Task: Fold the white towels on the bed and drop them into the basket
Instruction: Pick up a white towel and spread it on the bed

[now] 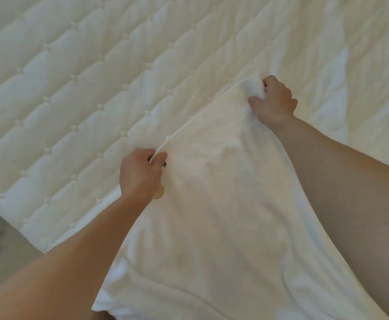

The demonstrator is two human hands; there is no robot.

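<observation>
hands, left hand (140,174) and right hand (275,100), pinch towel (212,192) edge taut.

The white towel (223,204) is a plain, soft cloth spread over the near part of the quilted bed (73,88). It reaches from the bed's near edge toward its middle. Its far hem is stretched taut in a straight line. The left hand (140,174) pinches one end of the hem and the right hand (274,100) grips the other corner. Below the hem the cloth sags in loose wrinkles and shallow folds.
</observation>
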